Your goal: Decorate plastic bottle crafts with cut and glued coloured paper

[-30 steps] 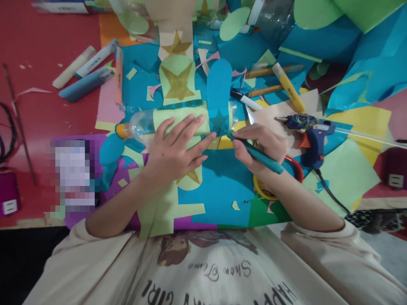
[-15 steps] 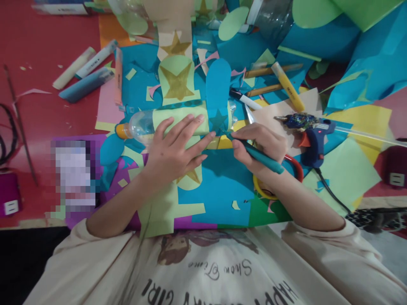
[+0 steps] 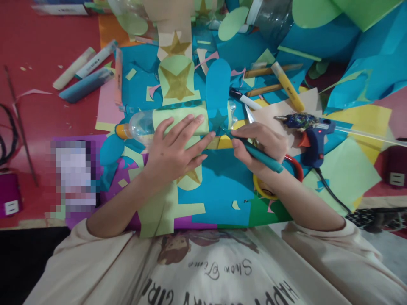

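Note:
A clear plastic bottle (image 3: 141, 126) with an orange cap (image 3: 123, 131) lies on its side, wrapped in pale green paper (image 3: 163, 115). Across it, my left hand (image 3: 178, 146) rests flat with fingers spread, pressing on the wrap. A blue paper strip (image 3: 218, 80) with a rounded end sits over the bottle's right part and bears a dark teal star (image 3: 218, 120). In my right hand (image 3: 265, 142) is a teal marker (image 3: 262, 156), its tip at the star's lower edge. Pale green rounded pieces with gold stars (image 3: 177, 80) show above and below the bottle.
A hot glue gun (image 3: 313, 131) with its glue stick and cord lies at the right. Scissors (image 3: 269, 192) with red and yellow handles are under my right wrist. Several markers (image 3: 87, 84) lie upper left, a yellow one (image 3: 288, 87) upper right. Paper scraps cover the table.
The marker and my right hand have shifted only very slightly at the star. My left hand and the bottle stay in place.

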`<state>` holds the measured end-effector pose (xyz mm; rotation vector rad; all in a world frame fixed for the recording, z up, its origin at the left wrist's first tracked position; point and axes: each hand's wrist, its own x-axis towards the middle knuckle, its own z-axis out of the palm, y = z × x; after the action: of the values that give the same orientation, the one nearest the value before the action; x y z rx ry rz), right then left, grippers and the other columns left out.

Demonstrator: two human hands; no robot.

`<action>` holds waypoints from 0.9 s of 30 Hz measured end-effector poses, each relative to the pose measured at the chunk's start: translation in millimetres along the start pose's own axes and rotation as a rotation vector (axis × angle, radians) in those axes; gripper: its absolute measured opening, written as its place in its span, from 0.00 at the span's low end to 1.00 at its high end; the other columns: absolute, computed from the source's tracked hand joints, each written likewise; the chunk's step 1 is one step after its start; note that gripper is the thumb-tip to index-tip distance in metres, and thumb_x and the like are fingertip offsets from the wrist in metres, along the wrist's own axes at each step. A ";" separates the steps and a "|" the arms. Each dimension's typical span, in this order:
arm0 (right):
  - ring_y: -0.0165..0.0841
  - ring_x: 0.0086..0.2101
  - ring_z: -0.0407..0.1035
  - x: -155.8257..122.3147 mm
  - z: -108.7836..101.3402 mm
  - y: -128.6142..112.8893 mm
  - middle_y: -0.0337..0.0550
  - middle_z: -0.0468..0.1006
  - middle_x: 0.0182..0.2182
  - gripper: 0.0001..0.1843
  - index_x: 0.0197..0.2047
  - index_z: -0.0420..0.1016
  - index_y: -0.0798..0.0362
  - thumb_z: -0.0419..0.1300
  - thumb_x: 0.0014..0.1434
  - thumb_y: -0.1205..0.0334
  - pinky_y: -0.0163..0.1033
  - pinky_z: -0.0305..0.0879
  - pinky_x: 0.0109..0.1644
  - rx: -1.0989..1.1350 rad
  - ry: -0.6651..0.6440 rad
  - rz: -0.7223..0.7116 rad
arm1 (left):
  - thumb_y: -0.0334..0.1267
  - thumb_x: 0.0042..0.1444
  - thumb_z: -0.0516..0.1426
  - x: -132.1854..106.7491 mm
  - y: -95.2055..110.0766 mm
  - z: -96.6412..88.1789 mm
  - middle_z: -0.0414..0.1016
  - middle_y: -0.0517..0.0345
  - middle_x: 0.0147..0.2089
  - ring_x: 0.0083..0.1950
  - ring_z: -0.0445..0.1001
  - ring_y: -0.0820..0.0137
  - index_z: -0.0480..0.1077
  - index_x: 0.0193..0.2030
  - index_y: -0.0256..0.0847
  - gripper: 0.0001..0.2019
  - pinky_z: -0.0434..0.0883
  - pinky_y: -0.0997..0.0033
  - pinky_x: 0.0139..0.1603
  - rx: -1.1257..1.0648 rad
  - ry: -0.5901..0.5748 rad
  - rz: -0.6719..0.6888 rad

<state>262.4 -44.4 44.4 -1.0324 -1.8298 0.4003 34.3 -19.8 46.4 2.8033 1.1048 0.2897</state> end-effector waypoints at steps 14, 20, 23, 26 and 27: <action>0.32 0.30 0.75 -0.4 0.0 1.5 0.37 0.77 0.28 0.09 0.41 0.73 0.47 0.62 0.58 0.70 0.38 0.74 0.31 0.018 -0.003 -0.008 | 0.53 0.66 0.47 -0.9 -0.7 0.9 0.64 0.54 0.69 0.69 0.63 0.56 0.62 0.65 0.54 0.23 0.56 0.48 0.68 -0.018 0.026 0.001; 0.35 0.31 0.76 -0.1 0.2 0.3 0.40 0.79 0.31 0.09 0.42 0.73 0.46 0.62 0.59 0.69 0.41 0.74 0.32 -0.012 0.016 -0.001 | 0.51 0.66 0.50 -3.4 -1.7 3.5 0.65 0.50 0.68 0.69 0.64 0.57 0.59 0.67 0.52 0.24 0.58 0.50 0.67 0.061 0.142 0.084; 0.33 0.31 0.75 -0.7 -0.5 1.1 0.38 0.78 0.30 0.08 0.41 0.72 0.48 0.62 0.59 0.69 0.40 0.74 0.32 -0.010 0.001 0.002 | 0.50 0.66 0.51 -4.2 -3.3 6.0 0.66 0.46 0.67 0.68 0.66 0.58 0.58 0.68 0.49 0.25 0.57 0.52 0.66 0.105 0.235 0.143; 0.31 0.30 0.74 -1.0 -0.9 1.7 0.36 0.77 0.28 0.05 0.38 0.72 0.49 0.61 0.59 0.69 0.38 0.73 0.31 0.006 -0.010 0.002 | 0.50 0.67 0.50 -5.0 -5.1 8.1 0.66 0.46 0.68 0.68 0.65 0.58 0.57 0.69 0.48 0.26 0.55 0.53 0.68 0.101 0.246 0.157; 0.31 0.30 0.74 -1.0 -0.8 1.7 0.37 0.77 0.28 0.05 0.38 0.72 0.49 0.61 0.59 0.69 0.38 0.73 0.31 0.006 -0.005 0.002 | 0.50 0.67 0.49 -5.3 -5.6 8.4 0.65 0.47 0.68 0.68 0.64 0.58 0.56 0.69 0.49 0.26 0.54 0.53 0.68 0.093 0.241 0.154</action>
<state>264.1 -44.3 43.1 -1.0298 -1.8313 0.4096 28.7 -19.7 36.5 3.0040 0.9674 0.6203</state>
